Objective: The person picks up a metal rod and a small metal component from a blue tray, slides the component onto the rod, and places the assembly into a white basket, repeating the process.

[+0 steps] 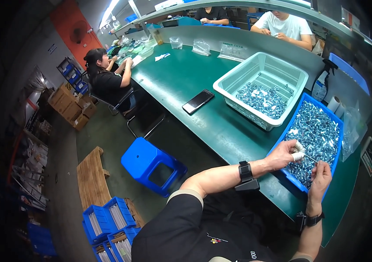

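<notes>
Over the near part of a blue tray (298, 185), my left hand (283, 155) and my right hand (321, 175) come close together. White finger covers show on my left thumb and forefinger, which are closed in a pinch; what they hold is too small to make out. A thin metal rod (310, 158) runs from those fingertips to my right hand, whose fingers are closed on its other end. Below both hands, the tray is filled with small shiny metal parts (314, 126).
A pale green plastic basket (234, 102) with similar parts stands beyond the tray. A phone (198, 101) lies on the green table (168, 83). Spray bottle (320, 87) and white rolls (334, 105) stand behind the tray. A blue stool (140, 159) is at left; co-workers sit around.
</notes>
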`<control>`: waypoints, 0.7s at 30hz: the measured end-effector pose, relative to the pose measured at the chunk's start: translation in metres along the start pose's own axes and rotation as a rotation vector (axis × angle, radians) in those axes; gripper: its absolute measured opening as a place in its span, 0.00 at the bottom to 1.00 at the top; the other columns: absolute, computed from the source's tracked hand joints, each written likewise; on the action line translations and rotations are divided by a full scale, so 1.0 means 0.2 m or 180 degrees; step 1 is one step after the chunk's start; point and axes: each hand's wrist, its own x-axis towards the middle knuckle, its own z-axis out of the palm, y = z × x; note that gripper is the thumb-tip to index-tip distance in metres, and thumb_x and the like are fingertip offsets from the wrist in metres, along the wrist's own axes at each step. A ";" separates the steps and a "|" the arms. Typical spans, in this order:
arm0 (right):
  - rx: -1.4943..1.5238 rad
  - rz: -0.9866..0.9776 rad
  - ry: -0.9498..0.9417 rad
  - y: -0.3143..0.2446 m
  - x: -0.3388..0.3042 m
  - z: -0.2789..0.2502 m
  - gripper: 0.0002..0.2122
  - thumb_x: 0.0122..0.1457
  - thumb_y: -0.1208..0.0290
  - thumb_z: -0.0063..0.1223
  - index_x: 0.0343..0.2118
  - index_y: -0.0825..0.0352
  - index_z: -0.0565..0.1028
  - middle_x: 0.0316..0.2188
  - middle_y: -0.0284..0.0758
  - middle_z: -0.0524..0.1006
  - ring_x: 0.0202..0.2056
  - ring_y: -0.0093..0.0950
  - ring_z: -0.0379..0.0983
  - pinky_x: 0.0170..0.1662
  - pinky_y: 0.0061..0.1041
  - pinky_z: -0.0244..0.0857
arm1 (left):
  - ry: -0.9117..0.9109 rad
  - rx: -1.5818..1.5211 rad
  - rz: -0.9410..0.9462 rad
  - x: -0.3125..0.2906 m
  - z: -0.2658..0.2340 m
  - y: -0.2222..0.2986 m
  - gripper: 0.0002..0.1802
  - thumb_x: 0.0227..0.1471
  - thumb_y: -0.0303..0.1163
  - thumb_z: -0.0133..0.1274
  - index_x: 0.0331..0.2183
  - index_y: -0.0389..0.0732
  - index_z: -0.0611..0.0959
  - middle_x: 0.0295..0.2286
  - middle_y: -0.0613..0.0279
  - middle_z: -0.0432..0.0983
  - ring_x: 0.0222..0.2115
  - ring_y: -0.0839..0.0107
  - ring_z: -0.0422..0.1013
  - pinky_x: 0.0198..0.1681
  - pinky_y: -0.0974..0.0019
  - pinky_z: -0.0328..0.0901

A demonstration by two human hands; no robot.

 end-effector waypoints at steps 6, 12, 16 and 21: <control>-0.0030 0.0023 -0.0069 0.01 0.02 -0.01 0.13 0.71 0.62 0.49 0.30 0.62 0.73 0.21 0.22 0.70 0.21 0.11 0.60 0.24 0.12 0.52 | -0.0109 -0.0117 0.0039 0.01 0.00 0.01 0.08 0.59 0.26 0.58 0.41 0.35 0.78 0.32 0.64 0.79 0.34 0.78 0.76 0.40 0.71 0.71; -0.0108 0.0042 -0.0404 0.02 0.03 -0.01 0.14 0.71 0.62 0.49 0.29 0.64 0.74 0.19 0.24 0.70 0.20 0.12 0.60 0.24 0.13 0.52 | -0.0247 0.0318 0.0283 0.01 -0.01 -0.03 0.08 0.58 0.25 0.59 0.39 0.36 0.80 0.32 0.67 0.77 0.35 0.82 0.72 0.41 0.73 0.69; -0.0548 0.0138 -0.0854 0.00 -0.02 0.00 0.17 0.71 0.61 0.48 0.26 0.67 0.74 0.17 0.26 0.70 0.18 0.14 0.62 0.22 0.15 0.53 | -0.0369 0.0803 0.0559 -0.05 0.02 0.01 0.10 0.57 0.26 0.60 0.40 0.34 0.80 0.32 0.65 0.79 0.35 0.80 0.73 0.39 0.73 0.68; -0.0494 0.0306 -0.0855 -0.04 -0.07 0.00 0.17 0.71 0.63 0.48 0.26 0.67 0.74 0.16 0.26 0.71 0.18 0.14 0.62 0.22 0.16 0.53 | -0.0426 0.0617 0.0323 -0.08 0.03 0.01 0.10 0.57 0.27 0.60 0.40 0.35 0.81 0.32 0.63 0.80 0.34 0.79 0.73 0.38 0.70 0.69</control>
